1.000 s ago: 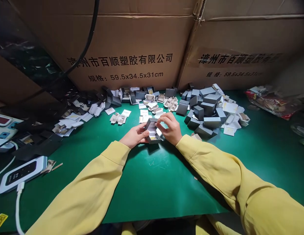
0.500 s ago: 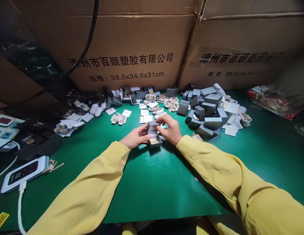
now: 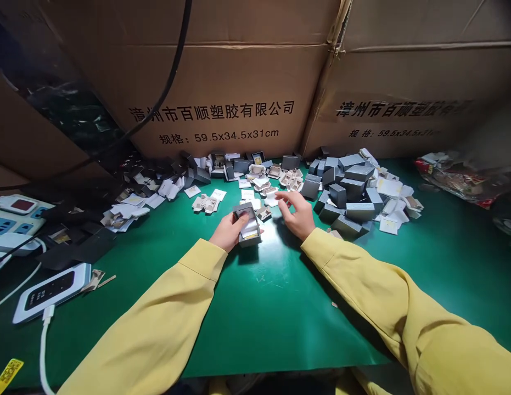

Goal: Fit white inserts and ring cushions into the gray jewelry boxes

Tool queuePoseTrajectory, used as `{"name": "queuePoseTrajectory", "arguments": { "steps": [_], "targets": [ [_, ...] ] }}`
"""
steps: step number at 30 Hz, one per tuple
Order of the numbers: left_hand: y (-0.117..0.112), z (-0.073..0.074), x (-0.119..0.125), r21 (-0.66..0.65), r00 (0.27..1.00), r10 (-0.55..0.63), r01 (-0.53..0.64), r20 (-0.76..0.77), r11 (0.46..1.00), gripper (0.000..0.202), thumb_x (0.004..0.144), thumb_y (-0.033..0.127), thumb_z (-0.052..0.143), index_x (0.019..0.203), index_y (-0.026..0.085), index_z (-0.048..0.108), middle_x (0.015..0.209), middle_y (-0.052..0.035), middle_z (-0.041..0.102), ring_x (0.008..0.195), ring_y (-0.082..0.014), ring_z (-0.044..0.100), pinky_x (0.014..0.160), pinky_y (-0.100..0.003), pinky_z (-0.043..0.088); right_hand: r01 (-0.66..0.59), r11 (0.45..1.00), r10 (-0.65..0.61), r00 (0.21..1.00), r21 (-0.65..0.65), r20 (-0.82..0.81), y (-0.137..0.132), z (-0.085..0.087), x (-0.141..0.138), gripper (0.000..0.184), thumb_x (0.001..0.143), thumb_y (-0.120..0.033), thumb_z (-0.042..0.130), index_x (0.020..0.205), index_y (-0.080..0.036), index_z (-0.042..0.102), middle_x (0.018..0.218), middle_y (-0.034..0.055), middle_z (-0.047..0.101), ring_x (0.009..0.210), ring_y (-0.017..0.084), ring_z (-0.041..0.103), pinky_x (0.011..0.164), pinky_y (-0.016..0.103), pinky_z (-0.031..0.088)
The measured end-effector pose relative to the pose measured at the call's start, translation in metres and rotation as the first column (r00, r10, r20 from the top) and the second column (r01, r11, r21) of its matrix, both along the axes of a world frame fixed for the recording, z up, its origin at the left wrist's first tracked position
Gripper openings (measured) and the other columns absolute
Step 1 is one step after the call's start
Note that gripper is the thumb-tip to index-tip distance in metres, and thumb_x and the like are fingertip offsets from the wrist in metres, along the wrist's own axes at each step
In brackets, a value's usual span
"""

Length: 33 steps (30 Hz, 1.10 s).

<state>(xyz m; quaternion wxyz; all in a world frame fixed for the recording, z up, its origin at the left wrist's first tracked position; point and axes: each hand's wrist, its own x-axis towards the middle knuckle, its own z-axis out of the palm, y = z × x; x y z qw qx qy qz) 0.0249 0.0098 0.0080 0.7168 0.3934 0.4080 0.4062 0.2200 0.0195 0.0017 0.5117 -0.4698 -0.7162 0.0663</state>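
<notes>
My left hand (image 3: pixel 228 230) grips a small grey hinged box (image 3: pixel 247 225), its lid up and a white lining showing inside. The box rests just above the green mat (image 3: pixel 259 307). Off to the right of the box, my right hand (image 3: pixel 297 213) hovers with its fingers spread and nothing in them. Its fingertips point toward a scatter of small white and beige inserts (image 3: pixel 263 189) lying on the mat. A heap of closed grey boxes (image 3: pixel 349 189) lies just right of that hand.
Two big cardboard cartons (image 3: pixel 222 82) wall off the back of the mat. Dark boxes and white cards (image 3: pixel 132 203) lie at the left. A power strip (image 3: pixel 16 211) and a small white device (image 3: pixel 49 291) with a cable sit at the far left. A plastic bag (image 3: pixel 461 175) lies at the right.
My right hand has let go of the grey box and moved right and away, fingers spreading. The left hand keeps the box and has shifted it slightly left.
</notes>
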Motion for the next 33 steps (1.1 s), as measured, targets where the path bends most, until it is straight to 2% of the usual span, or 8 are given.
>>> {"name": "queuePoseTrajectory", "arguments": {
  "steps": [2, 5, 9, 12, 15, 22, 28, 33],
  "targets": [
    [-0.001, 0.003, -0.001, -0.024, 1.000, 0.022, -0.022, 0.016, 0.999, 0.051, 0.070, 0.040, 0.067, 0.109, 0.014, 0.048, 0.084, -0.0083, 0.066, 0.070, -0.0237, 0.067, 0.066, -0.039, 0.054, 0.112, 0.994, -0.111, 0.991, -0.008, 0.077, 0.013, -0.007, 0.010, 0.019, 0.083, -0.023, 0.046, 0.091, -0.020, 0.063, 0.093, 0.0061, 0.064, 0.089, 0.021, 0.055, 0.078, 0.037, 0.046],
    [-0.001, 0.005, -0.001, -0.041, 0.998, 0.049, -0.048, 0.031, 0.998, 0.048, 0.073, 0.038, 0.066, 0.109, 0.014, 0.047, 0.076, -0.0063, 0.066, 0.068, -0.0242, 0.067, 0.064, -0.039, 0.054, 0.172, 0.985, -0.161, 0.959, -0.028, 0.235, 0.027, -0.014, 0.019, 0.021, 0.079, -0.028, 0.054, 0.096, -0.020, 0.062, 0.105, 0.0085, 0.061, 0.099, 0.025, 0.051, 0.083, 0.040, 0.044],
    [0.000, 0.004, 0.000, -0.046, 0.997, 0.034, -0.032, 0.063, 0.998, 0.043, 0.074, 0.036, 0.065, 0.107, 0.014, 0.049, 0.076, -0.0067, 0.067, 0.069, -0.0240, 0.068, 0.069, -0.041, 0.054, 0.194, 0.976, -0.138, 0.900, -0.096, 0.414, 0.034, -0.016, 0.015, 0.050, 0.071, -0.043, 0.063, 0.113, -0.018, 0.053, 0.112, 0.0121, 0.059, 0.101, 0.030, 0.049, 0.080, 0.042, 0.042],
    [0.001, 0.003, 0.000, -0.044, 0.997, 0.040, -0.037, 0.067, 0.998, 0.042, 0.075, 0.036, 0.064, 0.106, 0.013, 0.049, 0.076, -0.0072, 0.067, 0.070, -0.0241, 0.068, 0.071, -0.042, 0.054, 0.249, 0.957, -0.156, 0.876, -0.150, 0.457, 0.035, -0.017, 0.010, 0.055, 0.070, -0.047, 0.063, 0.114, -0.017, 0.051, 0.102, 0.0119, 0.063, 0.095, 0.030, 0.052, 0.075, 0.040, 0.041],
    [0.001, 0.005, 0.000, -0.047, 0.997, 0.057, -0.055, 0.046, 0.997, 0.040, 0.077, 0.037, 0.061, 0.107, 0.012, 0.048, 0.074, -0.0071, 0.066, 0.069, -0.0243, 0.068, 0.070, -0.042, 0.054, 0.250, 0.954, -0.162, 0.892, -0.162, 0.423, 0.036, -0.018, 0.009, 0.047, 0.072, -0.042, 0.060, 0.112, -0.018, 0.052, 0.098, 0.0099, 0.063, 0.092, 0.028, 0.053, 0.073, 0.038, 0.041],
    [0.002, 0.005, 0.000, -0.071, 0.997, 0.072, -0.070, 0.030, 0.995, 0.035, 0.081, 0.036, 0.055, 0.106, 0.012, 0.047, 0.074, -0.0080, 0.067, 0.069, -0.0235, 0.068, 0.066, -0.038, 0.055, 0.143, 0.990, -0.143, 0.944, 0.020, 0.298, 0.032, -0.012, 0.011, 0.019, 0.082, -0.029, 0.050, 0.094, -0.018, 0.060, 0.097, 0.0087, 0.060, 0.094, 0.024, 0.050, 0.081, 0.038, 0.041],
    [0.002, 0.004, -0.001, -0.069, 0.996, 0.074, -0.071, 0.047, 0.995, 0.033, 0.081, 0.035, 0.055, 0.103, 0.011, 0.048, 0.074, -0.0087, 0.066, 0.069, -0.0240, 0.068, 0.066, -0.039, 0.055, 0.048, 0.998, -0.062, 0.936, 0.048, 0.348, 0.025, -0.007, 0.008, 0.016, 0.079, -0.014, 0.045, 0.085, -0.018, 0.059, 0.092, 0.0082, 0.059, 0.089, 0.022, 0.047, 0.077, 0.036, 0.041],
    [0.001, 0.007, 0.001, -0.016, 0.984, 0.164, -0.163, 0.075, 0.987, 0.032, 0.082, 0.034, 0.054, 0.103, 0.010, 0.049, 0.069, -0.0076, 0.066, 0.067, -0.0227, 0.067, 0.064, -0.036, 0.055, -0.270, 0.963, 0.241, 0.828, -0.016, 0.507, 0.017, -0.002, 0.005, 0.015, 0.079, -0.020, 0.052, 0.092, -0.020, 0.060, 0.094, 0.0073, 0.059, 0.092, 0.022, 0.046, 0.078, 0.036, 0.038]
  ]
}}
